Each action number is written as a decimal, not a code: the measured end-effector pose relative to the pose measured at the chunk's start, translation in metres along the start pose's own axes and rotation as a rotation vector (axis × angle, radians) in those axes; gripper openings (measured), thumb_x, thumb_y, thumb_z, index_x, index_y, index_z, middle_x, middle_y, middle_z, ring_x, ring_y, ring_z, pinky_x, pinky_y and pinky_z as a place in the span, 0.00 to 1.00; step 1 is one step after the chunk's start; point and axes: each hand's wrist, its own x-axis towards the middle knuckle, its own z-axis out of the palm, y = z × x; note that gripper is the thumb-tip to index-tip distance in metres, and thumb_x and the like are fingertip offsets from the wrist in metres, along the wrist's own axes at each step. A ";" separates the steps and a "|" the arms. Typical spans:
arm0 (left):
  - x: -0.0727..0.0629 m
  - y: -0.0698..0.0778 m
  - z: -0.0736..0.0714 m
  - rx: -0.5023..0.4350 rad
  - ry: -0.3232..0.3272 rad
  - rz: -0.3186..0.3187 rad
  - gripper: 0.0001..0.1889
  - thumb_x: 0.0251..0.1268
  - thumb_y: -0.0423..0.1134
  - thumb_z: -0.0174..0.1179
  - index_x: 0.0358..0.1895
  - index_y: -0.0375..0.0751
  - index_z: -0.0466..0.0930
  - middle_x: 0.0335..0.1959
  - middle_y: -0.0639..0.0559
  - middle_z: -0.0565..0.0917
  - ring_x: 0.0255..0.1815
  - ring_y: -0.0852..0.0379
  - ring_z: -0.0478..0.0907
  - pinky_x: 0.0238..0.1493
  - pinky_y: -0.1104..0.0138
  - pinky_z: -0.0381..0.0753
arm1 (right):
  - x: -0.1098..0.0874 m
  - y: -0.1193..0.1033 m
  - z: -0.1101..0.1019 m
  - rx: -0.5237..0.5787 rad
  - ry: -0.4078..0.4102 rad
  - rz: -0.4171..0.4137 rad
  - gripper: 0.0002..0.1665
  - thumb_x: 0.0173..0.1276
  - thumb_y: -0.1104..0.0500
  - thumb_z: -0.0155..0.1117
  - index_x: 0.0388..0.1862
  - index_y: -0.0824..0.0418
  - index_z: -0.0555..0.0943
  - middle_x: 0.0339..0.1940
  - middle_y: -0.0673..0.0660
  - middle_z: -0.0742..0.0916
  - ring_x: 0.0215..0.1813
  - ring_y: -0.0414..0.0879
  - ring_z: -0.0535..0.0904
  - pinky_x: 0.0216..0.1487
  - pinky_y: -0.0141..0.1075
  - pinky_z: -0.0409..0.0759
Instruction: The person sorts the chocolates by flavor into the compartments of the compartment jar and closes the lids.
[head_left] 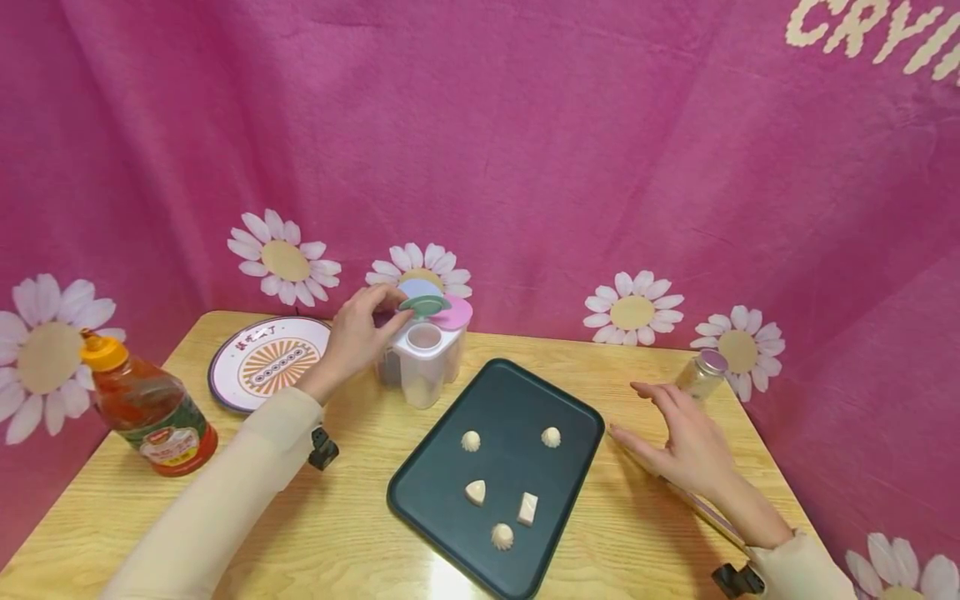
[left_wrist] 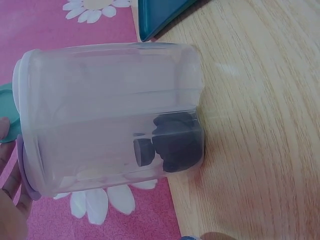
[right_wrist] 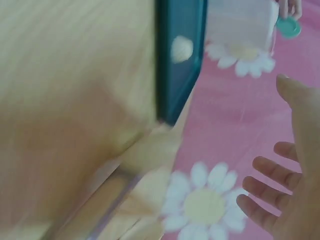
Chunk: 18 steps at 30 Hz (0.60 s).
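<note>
At the back of the table stands a clear plastic storage container (head_left: 422, 379) with a white top and several coloured flip lids. My left hand (head_left: 358, 332) pinches its green lid (head_left: 425, 306), which is raised off a round opening in the top. A pink lid (head_left: 459, 313) lies beside it. Dark pieces (left_wrist: 179, 145) rest in the bottom of one compartment in the left wrist view. My right hand (head_left: 686, 437) hovers, fingers spread and holding nothing, between the baking tray (head_left: 510, 400) and a small glass jar (head_left: 701, 375) with a purple lid.
Several cream-coloured pieces, including a cream swirl (head_left: 551, 437), lie on the tray. A patterned plate (head_left: 234, 371) and a red sauce bottle (head_left: 168, 425) with a yellow cap stand at the left. A flat, purple-edged thing (right_wrist: 112, 207) lies below my right hand. Pink flowered cloth (head_left: 510, 167) hangs behind.
</note>
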 end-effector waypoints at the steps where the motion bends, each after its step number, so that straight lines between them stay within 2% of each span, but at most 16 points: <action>1: 0.000 0.000 0.000 -0.001 0.001 -0.001 0.10 0.66 0.33 0.73 0.46 0.35 0.84 0.41 0.39 0.88 0.46 0.42 0.84 0.51 0.51 0.84 | -0.005 0.005 -0.001 -0.019 -0.003 0.008 0.44 0.61 0.41 0.80 0.71 0.59 0.76 0.58 0.61 0.85 0.57 0.59 0.82 0.49 0.58 0.82; 5: 0.001 -0.002 0.001 -0.002 0.001 0.001 0.11 0.65 0.33 0.73 0.46 0.35 0.84 0.41 0.39 0.89 0.46 0.43 0.84 0.52 0.51 0.84 | -0.026 0.027 -0.004 -0.093 -0.010 0.019 0.49 0.58 0.38 0.81 0.71 0.61 0.75 0.60 0.64 0.84 0.57 0.63 0.81 0.52 0.61 0.80; 7: 0.001 -0.002 0.001 -0.003 0.002 -0.002 0.11 0.65 0.34 0.73 0.46 0.36 0.84 0.41 0.39 0.89 0.47 0.43 0.84 0.51 0.51 0.83 | -0.035 0.037 -0.005 -0.131 -0.009 0.020 0.51 0.56 0.37 0.82 0.71 0.61 0.75 0.59 0.64 0.84 0.53 0.61 0.82 0.48 0.57 0.80; 11: 0.000 -0.002 0.000 0.001 0.005 -0.008 0.10 0.66 0.34 0.73 0.46 0.36 0.83 0.42 0.40 0.89 0.47 0.43 0.84 0.52 0.52 0.83 | -0.052 0.053 -0.004 -0.187 -0.012 0.044 0.53 0.53 0.33 0.82 0.68 0.62 0.76 0.49 0.62 0.85 0.42 0.55 0.81 0.38 0.50 0.77; 14: 0.000 -0.003 0.000 0.004 0.004 -0.005 0.10 0.66 0.34 0.72 0.46 0.36 0.83 0.42 0.39 0.89 0.47 0.43 0.84 0.52 0.51 0.83 | -0.065 0.061 -0.003 -0.211 -0.026 0.087 0.54 0.52 0.30 0.80 0.66 0.66 0.77 0.45 0.63 0.85 0.41 0.58 0.82 0.39 0.54 0.80; 18: 0.000 -0.002 0.000 0.004 -0.001 -0.001 0.10 0.66 0.33 0.72 0.46 0.35 0.83 0.42 0.39 0.89 0.46 0.43 0.85 0.52 0.51 0.84 | -0.081 0.069 0.000 -0.239 -0.056 0.139 0.57 0.51 0.28 0.79 0.65 0.69 0.76 0.46 0.70 0.85 0.47 0.68 0.84 0.43 0.62 0.81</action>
